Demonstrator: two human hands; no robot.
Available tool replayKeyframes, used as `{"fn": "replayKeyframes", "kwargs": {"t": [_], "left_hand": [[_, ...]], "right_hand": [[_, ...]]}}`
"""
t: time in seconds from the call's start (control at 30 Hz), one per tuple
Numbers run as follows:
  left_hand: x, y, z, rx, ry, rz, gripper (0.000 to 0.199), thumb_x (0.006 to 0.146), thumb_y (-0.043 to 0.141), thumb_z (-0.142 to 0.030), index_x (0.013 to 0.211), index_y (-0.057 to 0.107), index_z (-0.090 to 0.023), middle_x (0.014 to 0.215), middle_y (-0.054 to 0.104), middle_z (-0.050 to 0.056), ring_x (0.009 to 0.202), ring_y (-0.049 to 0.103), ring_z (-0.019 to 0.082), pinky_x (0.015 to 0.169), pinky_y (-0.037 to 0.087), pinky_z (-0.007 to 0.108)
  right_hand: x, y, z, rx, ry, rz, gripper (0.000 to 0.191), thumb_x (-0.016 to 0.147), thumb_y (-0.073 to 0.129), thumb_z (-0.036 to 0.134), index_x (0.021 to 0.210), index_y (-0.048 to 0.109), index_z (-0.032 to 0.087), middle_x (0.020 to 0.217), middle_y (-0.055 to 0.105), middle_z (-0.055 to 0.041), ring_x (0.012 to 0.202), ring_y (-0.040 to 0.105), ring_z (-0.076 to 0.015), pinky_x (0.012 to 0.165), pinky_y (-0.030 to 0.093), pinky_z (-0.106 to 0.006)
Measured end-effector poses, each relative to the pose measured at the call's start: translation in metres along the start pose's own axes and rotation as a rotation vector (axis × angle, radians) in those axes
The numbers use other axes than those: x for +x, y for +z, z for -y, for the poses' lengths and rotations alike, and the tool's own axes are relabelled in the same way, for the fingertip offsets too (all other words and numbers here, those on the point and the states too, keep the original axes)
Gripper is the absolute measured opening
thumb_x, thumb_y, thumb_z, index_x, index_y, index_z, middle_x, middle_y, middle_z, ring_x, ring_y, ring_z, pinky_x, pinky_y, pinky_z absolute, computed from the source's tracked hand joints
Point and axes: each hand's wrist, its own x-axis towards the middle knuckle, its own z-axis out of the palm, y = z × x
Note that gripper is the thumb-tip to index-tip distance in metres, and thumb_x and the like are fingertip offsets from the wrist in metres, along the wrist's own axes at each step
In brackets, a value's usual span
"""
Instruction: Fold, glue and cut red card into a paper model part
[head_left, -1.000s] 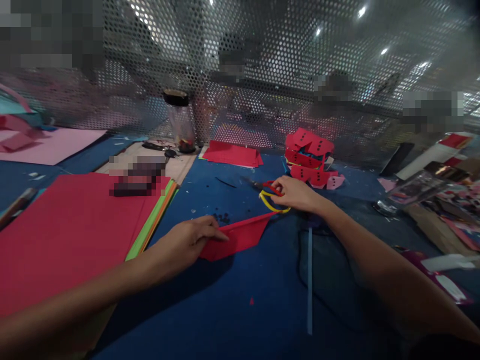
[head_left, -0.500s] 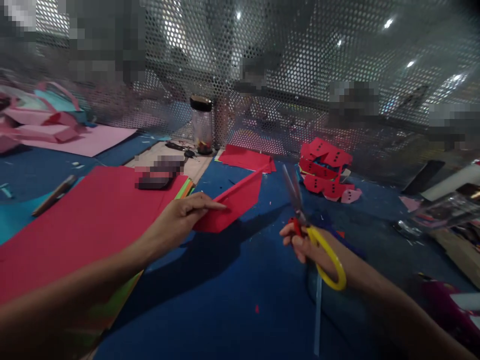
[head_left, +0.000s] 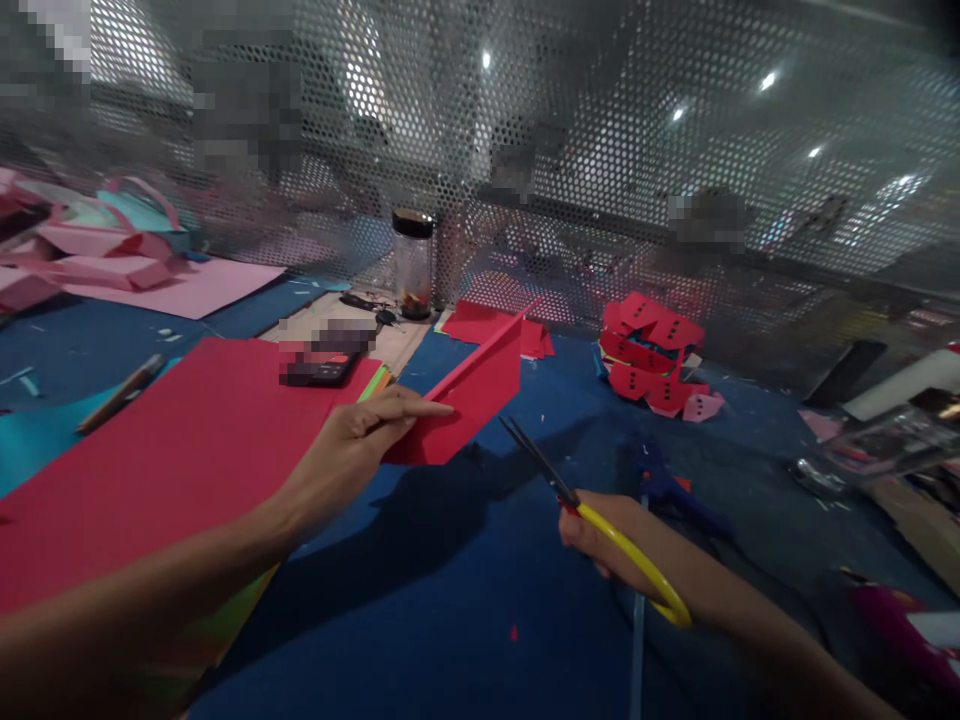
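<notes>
My left hand (head_left: 375, 430) pinches a folded piece of red paper (head_left: 480, 395) by its near end, its index finger lying along the paper. The paper is held above the blue table (head_left: 450, 620) and slants up to the right. My right hand (head_left: 607, 530) is closed round the scissors (head_left: 626, 550), which have yellow and red handles. Their blades are slightly apart and point up-left toward the paper, without touching it. Below the left forearm lies a stack of large coloured sheets, red on top (head_left: 187, 450).
A blue glue gun (head_left: 671, 490) lies beyond my right wrist. Dotted red paper cut-outs (head_left: 652, 350) are heaped behind it. A lidded jar (head_left: 413, 265) stands by the perforated metal screen (head_left: 585, 150). A phone (head_left: 330, 355) rests near the red sheets, a cutter-like tool (head_left: 120, 393) at left.
My right hand has turned the scissors, swinging the blades left and down toward the folded paper. My left hand keeps its pinch on the paper. The view has shifted slightly.
</notes>
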Motion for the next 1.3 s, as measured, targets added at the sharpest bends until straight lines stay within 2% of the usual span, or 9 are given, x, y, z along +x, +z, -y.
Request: {"fn": "replayKeyframes", "kwargs": {"t": [0.27,0.47,0.7,0.9,1.3], "left_hand": [[-0.005,0.011,0.001,0.009,0.011,0.084,0.031,0.100,0.053,-0.036,0.108,0.083,-0.031,0.109,0.071,0.004,0.095,0.064,0.019,0.079,0.049,0.028],[-0.009,0.012,0.005,0.032,0.029,0.122,0.033,0.104,0.049,-0.033,0.112,0.081,-0.036,0.113,0.068,0.002,0.100,0.062,0.016,0.077,0.044,0.027],[-0.012,0.015,0.006,0.045,0.078,0.127,0.036,0.103,0.046,-0.027,0.112,0.081,-0.033,0.109,0.066,0.003,0.095,0.061,0.016,0.080,0.045,0.028],[-0.013,0.016,0.008,0.065,0.114,0.130,0.037,0.103,0.045,-0.027,0.116,0.079,-0.033,0.107,0.065,0.004,0.093,0.061,0.017,0.075,0.045,0.028],[-0.014,0.016,0.011,0.053,0.128,0.115,0.038,0.104,0.045,-0.025,0.116,0.079,-0.034,0.108,0.064,0.004,0.096,0.060,0.017,0.075,0.044,0.028]], "right_hand": [[-0.001,0.004,0.020,-0.084,-0.069,0.011,0.054,0.099,0.045,0.071,0.081,0.047,0.020,0.074,0.047,0.0028,0.064,0.039,-0.0104,0.054,0.028,-0.023],[0.000,0.007,0.022,-0.123,-0.048,-0.004,0.055,0.097,0.049,0.072,0.080,0.047,0.020,0.072,0.048,0.0032,0.063,0.038,-0.0106,0.055,0.027,-0.025],[-0.001,0.009,0.022,-0.123,-0.032,-0.009,0.053,0.098,0.048,0.070,0.081,0.049,0.020,0.074,0.052,0.0029,0.065,0.041,-0.0112,0.057,0.028,-0.026],[-0.002,0.009,0.028,-0.128,-0.010,-0.010,0.053,0.099,0.049,0.069,0.080,0.048,0.020,0.075,0.053,0.0026,0.065,0.042,-0.0116,0.057,0.028,-0.026],[-0.002,0.010,0.022,-0.138,-0.030,-0.016,0.050,0.100,0.050,0.067,0.081,0.049,0.020,0.075,0.054,0.0031,0.065,0.043,-0.0110,0.057,0.028,-0.027]]}}
